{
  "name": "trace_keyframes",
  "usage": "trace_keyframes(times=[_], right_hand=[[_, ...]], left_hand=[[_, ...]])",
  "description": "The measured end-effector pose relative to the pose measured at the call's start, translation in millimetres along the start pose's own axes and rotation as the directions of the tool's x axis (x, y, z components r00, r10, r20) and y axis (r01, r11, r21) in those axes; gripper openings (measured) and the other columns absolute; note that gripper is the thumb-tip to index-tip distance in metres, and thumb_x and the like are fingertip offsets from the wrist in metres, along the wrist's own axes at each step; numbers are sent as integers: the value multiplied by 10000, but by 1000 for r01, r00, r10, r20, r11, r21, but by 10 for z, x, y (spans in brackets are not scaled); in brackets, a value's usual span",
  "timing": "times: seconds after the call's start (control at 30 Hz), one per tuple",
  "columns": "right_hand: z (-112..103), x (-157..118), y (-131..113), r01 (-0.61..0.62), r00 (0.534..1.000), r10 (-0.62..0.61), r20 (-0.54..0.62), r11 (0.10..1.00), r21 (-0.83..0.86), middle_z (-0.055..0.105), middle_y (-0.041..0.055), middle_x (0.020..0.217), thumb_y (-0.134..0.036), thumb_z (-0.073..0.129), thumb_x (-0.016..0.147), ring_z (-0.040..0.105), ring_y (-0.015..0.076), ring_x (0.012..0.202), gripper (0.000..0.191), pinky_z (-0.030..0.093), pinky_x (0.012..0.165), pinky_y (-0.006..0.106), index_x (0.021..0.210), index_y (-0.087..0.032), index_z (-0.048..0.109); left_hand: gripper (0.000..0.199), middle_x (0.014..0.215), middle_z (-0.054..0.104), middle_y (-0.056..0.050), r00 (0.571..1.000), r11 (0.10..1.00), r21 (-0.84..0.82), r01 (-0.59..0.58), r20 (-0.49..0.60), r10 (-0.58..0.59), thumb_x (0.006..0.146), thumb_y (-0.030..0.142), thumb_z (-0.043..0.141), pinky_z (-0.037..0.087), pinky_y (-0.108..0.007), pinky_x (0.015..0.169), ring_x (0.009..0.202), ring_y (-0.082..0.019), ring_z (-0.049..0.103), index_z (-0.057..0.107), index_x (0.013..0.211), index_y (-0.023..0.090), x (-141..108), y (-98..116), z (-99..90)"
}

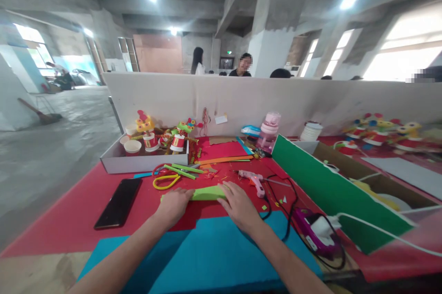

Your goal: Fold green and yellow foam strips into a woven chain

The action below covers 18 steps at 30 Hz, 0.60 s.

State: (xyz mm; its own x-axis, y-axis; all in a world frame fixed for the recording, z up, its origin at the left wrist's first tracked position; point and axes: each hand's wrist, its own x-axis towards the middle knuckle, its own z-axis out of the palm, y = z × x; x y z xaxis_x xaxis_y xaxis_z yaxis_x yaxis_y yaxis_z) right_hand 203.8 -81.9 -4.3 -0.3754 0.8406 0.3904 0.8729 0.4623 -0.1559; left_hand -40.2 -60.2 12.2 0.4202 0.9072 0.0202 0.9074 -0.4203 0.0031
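A light green paper strip (pixel 208 193) lies crosswise between my hands, low over the red table covering. My left hand (pixel 175 206) grips its left end, fingers curled together. At the right end, my right hand (pixel 239 205) has its fingers bent over the strip; part of the grip is hidden. Just beyond my left hand are yellow-and-red-handled scissors (pixel 166 182), with narrow green paper strips (pixel 184 170) across them. A pink glue gun (pixel 254 181) rests beyond my right hand, its black cord running toward me.
A black phone (pixel 118 203) lies left. Blue sheet (pixel 207 257) covers the near edge. A white box (pixel 145 164) holds paper cups and cup figures. On the right stand a green-sided box (pixel 331 193) and a purple power strip (pixel 316 234) with cords. A white partition (pixel 165 96) closes the back; people are beyond.
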Motion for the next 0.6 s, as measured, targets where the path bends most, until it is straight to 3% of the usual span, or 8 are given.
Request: trace_keyframes(times=[0.1,0.17,0.27,0.37,0.47,0.6], right_hand=[[-220,-262,-52,-109,993,106,-48,992,-65,663,122,965,-399,327,979,630,236,903,388,512,795,370,999,-171,641],[-280,-524,-48,-149,989,146,-33,981,-126,664,115,869,-397,342,971,640,244,812,390,518,733,377,875,-180,652],[-222,-848,-20,-154,988,155,-5,977,-147,673,152,1085,-414,397,948,643,288,981,383,516,842,425,1092,-166,651],[-95,-933,-43,-130,980,146,135,984,-119,604,164,1279,-488,434,918,558,328,1189,504,451,995,472,1242,-141,602],[2,-795,-113,-129,953,133,272,991,-34,367,174,1489,-596,389,898,363,328,1369,735,350,1104,464,1424,-84,399],[134,-448,-145,-184,920,162,357,983,28,182,186,1550,-681,281,883,166,327,1442,875,203,1164,493,1480,-42,240]], left_hand=[[452,1047,691,-140,991,991,-5,133,3,-133,890,134,378,524,-362,734,917,-268,674,523,1306,235,-20,-74,-120],[469,1099,679,-142,987,987,-3,162,-11,-162,891,131,366,522,-361,754,950,-265,670,512,1322,247,-74,-144,-188],[490,1147,668,-138,973,973,-10,230,-20,-230,894,124,347,523,-355,747,976,-264,665,488,1345,251,-141,-216,-242],[471,1169,664,-127,970,971,-35,237,-43,-239,898,136,353,517,-341,757,1014,-256,652,501,1329,253,-128,-211,-276],[452,1121,686,-115,973,975,-62,213,-75,-217,907,142,347,504,-323,765,985,-240,660,516,1311,254,-24,-141,-316],[420,1067,704,-105,969,980,-114,161,-172,-179,921,160,348,482,-284,760,946,-222,670,520,1298,231,160,-46,-297]])
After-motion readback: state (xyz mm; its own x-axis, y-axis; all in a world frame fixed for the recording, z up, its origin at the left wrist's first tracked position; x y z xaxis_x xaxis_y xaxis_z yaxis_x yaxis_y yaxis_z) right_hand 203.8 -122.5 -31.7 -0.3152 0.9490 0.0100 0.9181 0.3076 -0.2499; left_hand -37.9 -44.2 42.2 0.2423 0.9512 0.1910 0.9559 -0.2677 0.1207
